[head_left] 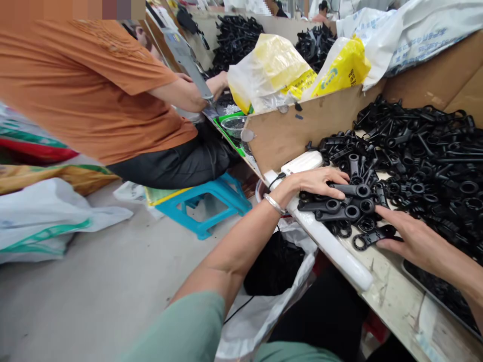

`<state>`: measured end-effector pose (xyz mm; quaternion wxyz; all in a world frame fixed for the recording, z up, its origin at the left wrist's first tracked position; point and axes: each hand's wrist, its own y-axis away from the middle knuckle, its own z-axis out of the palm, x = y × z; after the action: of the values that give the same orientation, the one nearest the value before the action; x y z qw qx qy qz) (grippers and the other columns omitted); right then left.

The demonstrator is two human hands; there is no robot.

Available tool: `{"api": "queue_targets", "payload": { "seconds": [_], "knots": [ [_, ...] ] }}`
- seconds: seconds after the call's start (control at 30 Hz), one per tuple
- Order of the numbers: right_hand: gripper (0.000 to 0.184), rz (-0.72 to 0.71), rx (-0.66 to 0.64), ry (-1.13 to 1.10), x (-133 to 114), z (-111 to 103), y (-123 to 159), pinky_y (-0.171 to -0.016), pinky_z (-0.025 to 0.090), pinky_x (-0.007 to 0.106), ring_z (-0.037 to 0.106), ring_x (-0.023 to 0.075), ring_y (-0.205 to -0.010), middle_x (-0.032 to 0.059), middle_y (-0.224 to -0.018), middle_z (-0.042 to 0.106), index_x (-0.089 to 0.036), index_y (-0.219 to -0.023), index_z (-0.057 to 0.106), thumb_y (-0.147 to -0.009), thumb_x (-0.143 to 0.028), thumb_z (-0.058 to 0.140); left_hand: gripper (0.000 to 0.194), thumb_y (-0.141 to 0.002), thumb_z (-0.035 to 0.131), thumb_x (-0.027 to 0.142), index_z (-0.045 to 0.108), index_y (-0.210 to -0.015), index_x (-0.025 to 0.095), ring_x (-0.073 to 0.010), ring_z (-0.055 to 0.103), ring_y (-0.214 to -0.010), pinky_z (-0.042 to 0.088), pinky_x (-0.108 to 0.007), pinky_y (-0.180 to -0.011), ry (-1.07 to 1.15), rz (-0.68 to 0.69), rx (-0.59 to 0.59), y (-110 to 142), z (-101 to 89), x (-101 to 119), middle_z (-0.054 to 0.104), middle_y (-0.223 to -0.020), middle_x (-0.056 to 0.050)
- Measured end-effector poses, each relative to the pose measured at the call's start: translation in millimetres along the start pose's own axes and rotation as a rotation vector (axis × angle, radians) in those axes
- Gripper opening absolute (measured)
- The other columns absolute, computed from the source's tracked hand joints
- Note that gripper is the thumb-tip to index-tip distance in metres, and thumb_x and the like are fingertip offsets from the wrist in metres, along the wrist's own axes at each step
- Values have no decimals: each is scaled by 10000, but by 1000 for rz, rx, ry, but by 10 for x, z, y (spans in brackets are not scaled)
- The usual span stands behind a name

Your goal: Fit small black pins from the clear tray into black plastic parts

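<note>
My left hand [320, 182], with a silver bangle at the wrist, rests with fingers stretched over a small cluster of black plastic parts [349, 213] near the table's front edge. These parts are arm-shaped with round ring ends. To the right of the cluster, my right hand [413, 239] has its thumb and fingers apart. Its fingertips are at the cluster's edge, beside one black part with a toothed ring end [360, 243]. Neither hand is closed around a part. A large heap of similar black parts [426, 146] lies behind and to the right.
A white power bank-like box [302, 163] with a cable lies left of my hand. A cardboard divider [309, 120] stands behind. At left, a co-worker in an orange shirt [124, 95] sits by a blue stool [204, 203]. An open white sack [302, 281] hangs below the table edge.
</note>
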<state>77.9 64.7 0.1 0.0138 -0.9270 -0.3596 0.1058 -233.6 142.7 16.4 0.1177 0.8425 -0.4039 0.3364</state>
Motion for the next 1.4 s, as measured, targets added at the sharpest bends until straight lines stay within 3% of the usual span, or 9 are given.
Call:
{"api": "queue_targets", "payload": {
  "seconds": [0.27, 0.47, 0.6, 0.7, 0.8, 0.87, 1.0, 1.23, 1.4],
  "knots": [
    [490, -43, -20, 8, -103, -31, 295, -985, 566, 462, 670, 300, -1156, 103, -1315, 668, -210, -1368, 593, -898, -347, 580, 320, -865, 644, 400, 758, -1090, 203, -277, 550, -1322, 422, -324, -1096, 86, 147, -188, -186, 30, 176, 606, -1393, -60],
    [410, -15, 116, 49, -176, -132, 359, -953, 581, 459, 683, 294, -1119, 97, -1176, 732, -220, -1265, 672, -983, -426, 459, 374, -834, 691, 450, 748, -1110, 204, -275, 591, -1241, 417, -345, -1102, 25, 125, -107, -294, 35, 138, 655, -1316, -66],
    [414, -85, 160, 80, -201, -193, 466, -962, 578, 451, 680, 281, -1127, 85, -1199, 726, -200, -1258, 663, -1004, -435, 435, 639, -825, 700, 521, 608, -1348, 165, -280, 480, -1381, 337, -373, -1185, 115, 49, 82, 18, -45, 109, 555, -1461, -92],
    [383, -105, 220, 75, -187, -179, 578, -979, 565, 441, 676, 270, -1132, 73, -1224, 716, -213, -1268, 649, -1006, -404, 446, 613, -858, 685, 502, 595, -1364, 168, -276, 467, -1400, 313, -401, -1207, 119, 25, 289, 466, -41, 140, 532, -1483, -115],
    [362, -116, 271, 64, -182, -128, 646, -989, 553, 458, 665, 277, -1150, 60, -1243, 708, -236, -1271, 640, -1002, -399, 458, 570, -826, 761, 420, 627, -1328, 186, -286, 484, -1395, 353, -434, -1189, 80, 42, 307, 832, 108, 191, 528, -1482, -147],
    [352, -124, 278, 67, -200, -111, 668, -978, 554, 469, 661, 283, -1155, 53, -1234, 711, -248, -1266, 638, -1003, -396, 456, 479, -819, 781, 359, 680, -1255, 189, -293, 493, -1389, 390, -447, -1165, 24, 37, 303, 932, 245, 205, 522, -1483, -165],
    [339, -89, 274, 72, -236, -169, 785, -1002, 542, 447, 650, 268, -1175, 42, -1252, 698, -262, -1277, 619, -1008, -387, 456, 274, -905, 677, 249, 727, -1167, 187, -276, 519, -1369, 422, -461, -1147, -87, 48, 354, 851, 401, 153, 556, -1448, -169],
    [409, 116, 233, 19, -206, -291, 1296, -1128, 450, 432, 624, 247, -1202, 13, -1324, 640, -301, -1367, 558, -980, -426, 518, 233, -933, 610, 200, 732, -1131, 203, -277, 477, -1403, 372, -530, -1179, -218, 55, 345, 565, 355, -5, 554, -1456, -146],
    [294, 118, 254, 25, -386, -296, 1038, -942, 554, 392, 680, 235, -1030, 47, -1137, 713, -244, -1186, 659, -996, -398, 496, 270, -937, 541, 178, 721, -1137, 199, -295, 415, -1443, 325, -569, -1199, -261, -1, 346, 448, 407, 49, 515, -1493, -133]
  ]
}}
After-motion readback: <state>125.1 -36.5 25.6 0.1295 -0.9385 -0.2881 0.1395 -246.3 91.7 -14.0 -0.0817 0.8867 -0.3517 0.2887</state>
